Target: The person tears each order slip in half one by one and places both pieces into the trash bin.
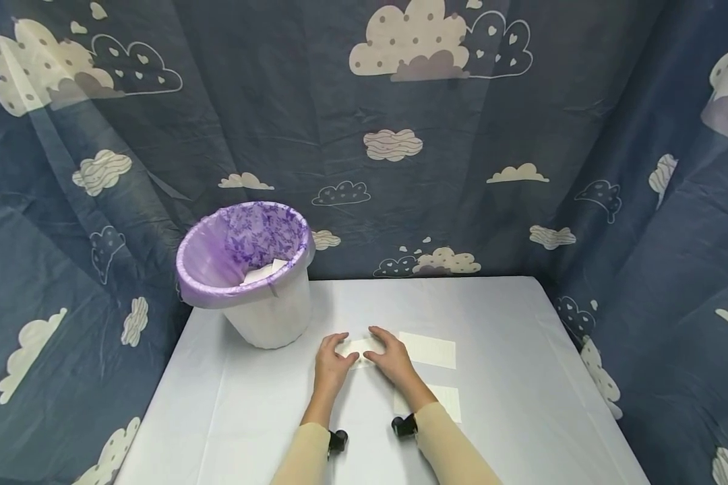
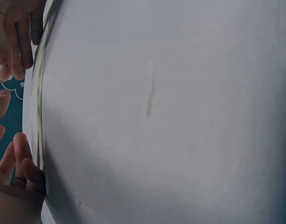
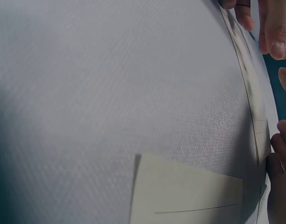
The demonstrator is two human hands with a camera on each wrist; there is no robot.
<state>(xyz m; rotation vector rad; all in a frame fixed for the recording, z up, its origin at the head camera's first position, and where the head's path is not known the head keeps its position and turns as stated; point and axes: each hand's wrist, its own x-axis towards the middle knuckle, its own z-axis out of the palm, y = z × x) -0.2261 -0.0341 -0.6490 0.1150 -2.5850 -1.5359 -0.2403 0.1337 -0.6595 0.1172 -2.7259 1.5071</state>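
A small cream paper slip (image 1: 364, 346) lies on the white table between the two hands, its far edge partly framed by them. My left hand (image 1: 330, 364) is at its left end, fingers loosely bent and thumb held inward over the slip. My right hand (image 1: 394, 360) mirrors this at the right end. The left wrist view shows the slip (image 2: 38, 107) nearly edge-on, fingertips right at both ends and the thumbs apart from it. In the right wrist view the slip (image 3: 247, 84) looks slightly wavy.
Two more paper slips lie to the right, a farther one (image 1: 431, 350) and a nearer one (image 1: 445, 401) partly behind the right forearm. A white bin (image 1: 273, 316) with a purple liner (image 1: 209, 293) stands at the back left, pale pieces (image 1: 263, 271) inside. Cloud-patterned curtains (image 1: 291, 121) surround the table (image 1: 509, 377).
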